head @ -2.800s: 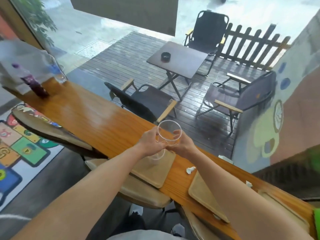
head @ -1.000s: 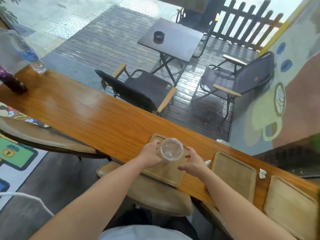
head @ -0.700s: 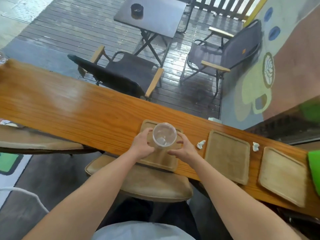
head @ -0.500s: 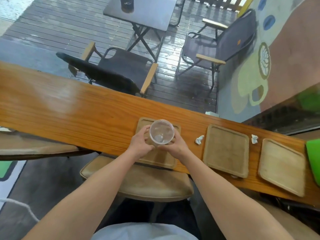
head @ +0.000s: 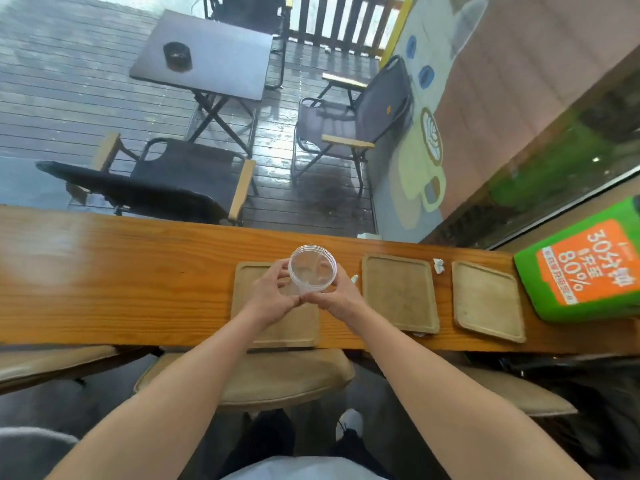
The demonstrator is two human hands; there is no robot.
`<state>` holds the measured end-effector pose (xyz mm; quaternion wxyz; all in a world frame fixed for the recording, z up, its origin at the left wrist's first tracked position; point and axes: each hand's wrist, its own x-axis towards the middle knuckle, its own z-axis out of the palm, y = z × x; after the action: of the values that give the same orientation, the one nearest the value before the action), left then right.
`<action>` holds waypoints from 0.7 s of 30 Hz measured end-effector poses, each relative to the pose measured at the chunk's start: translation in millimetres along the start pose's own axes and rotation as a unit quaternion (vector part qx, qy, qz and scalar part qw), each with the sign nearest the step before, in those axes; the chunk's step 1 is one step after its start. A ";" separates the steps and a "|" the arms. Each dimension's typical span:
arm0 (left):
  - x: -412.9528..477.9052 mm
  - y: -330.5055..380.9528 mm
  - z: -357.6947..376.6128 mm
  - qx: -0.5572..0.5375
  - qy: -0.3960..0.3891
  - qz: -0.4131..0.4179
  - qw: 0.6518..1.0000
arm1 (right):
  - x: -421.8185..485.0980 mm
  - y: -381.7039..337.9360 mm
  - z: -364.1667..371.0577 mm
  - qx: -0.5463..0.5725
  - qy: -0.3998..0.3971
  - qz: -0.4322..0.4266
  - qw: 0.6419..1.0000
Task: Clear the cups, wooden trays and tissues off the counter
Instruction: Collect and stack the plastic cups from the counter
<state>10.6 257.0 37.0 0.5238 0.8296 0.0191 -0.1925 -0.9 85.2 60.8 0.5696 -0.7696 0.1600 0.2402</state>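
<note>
Through the head camera I look down on a long wooden desk (head: 121,271). Both hands meet over it around a clear plastic cup (head: 312,268). The left hand (head: 273,297) curls round its left side and the right hand (head: 334,296) round its right, so each hand is grasping the cup, with the thumbs nearly touching on the near side. The cup is upright, its mouth facing the camera, over the far part of the leftmost wooden tray (head: 277,332). I cannot tell whether its base rests on that tray.

To the right, a middle tray (head: 400,292) and a right tray (head: 486,301) lie flat on the desk. A crumpled tissue (head: 438,265) sits between their far corners, and a smaller tissue scrap (head: 355,278) shows just beside the right hand. A green box (head: 588,268) with an orange label stands at the desk's right end. A padded stool (head: 284,375) sits below the near edge.
</note>
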 end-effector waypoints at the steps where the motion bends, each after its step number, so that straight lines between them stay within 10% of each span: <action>1: -0.1 11.4 2.0 0.004 -0.004 0.016 1.000 | -4.3 -4.2 -7.3 0.003 0.013 -0.008 1.000; 21: -130.3 220.4 228.1 0.032 -0.123 0.310 0.942 | -279.6 58.2 -226.8 0.101 0.287 -0.130 0.944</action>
<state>-126.8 -20.0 185.2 0.5290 0.7804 -0.3103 -0.1218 -221.6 -156.2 222.1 0.6004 -0.7587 0.2382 -0.0845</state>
